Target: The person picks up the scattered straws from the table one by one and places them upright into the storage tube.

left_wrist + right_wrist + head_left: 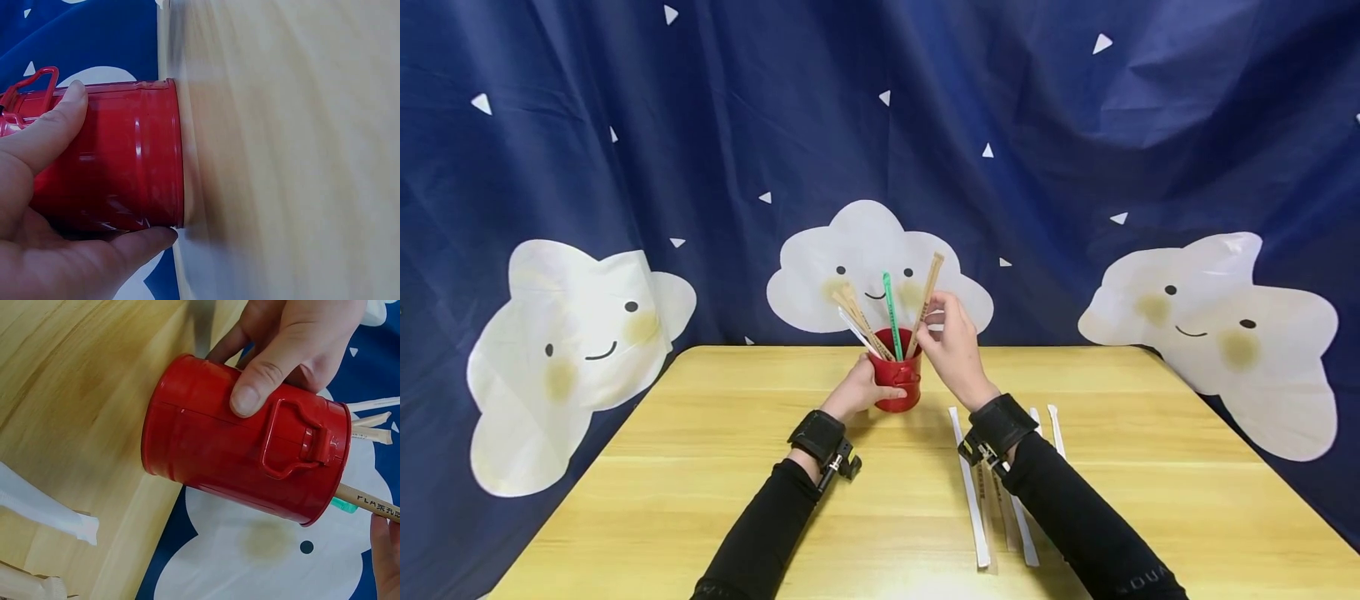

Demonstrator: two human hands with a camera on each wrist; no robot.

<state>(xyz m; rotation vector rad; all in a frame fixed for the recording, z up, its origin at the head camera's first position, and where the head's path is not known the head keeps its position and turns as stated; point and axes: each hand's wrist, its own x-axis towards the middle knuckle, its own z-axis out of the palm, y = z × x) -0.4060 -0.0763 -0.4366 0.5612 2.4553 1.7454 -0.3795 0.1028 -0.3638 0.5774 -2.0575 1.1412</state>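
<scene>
Bucket: a round red metal bucket (898,397) with a wire handle, upright near the far edge of the pale wooden counter (700,467).
Left grip: the left hand (859,388) holds the bucket's side, thumb across the front.
Right grip: the right hand (955,343) pinches a slim straw in a brown paper wrapper (928,298), its lower end inside the bucket's mouth.
Straws already in: one in a green wrapper (891,310), a slim white one (853,327) and some brown-wrapped ones (854,307), leaning left.
Straws left out: white-wrapped ones (972,492) and brown-wrapped ones (981,500) on the counter, partly under the right forearm; exact count hidden.
Progress: seemingly about midway, the pinched straw not yet released.
</scene>
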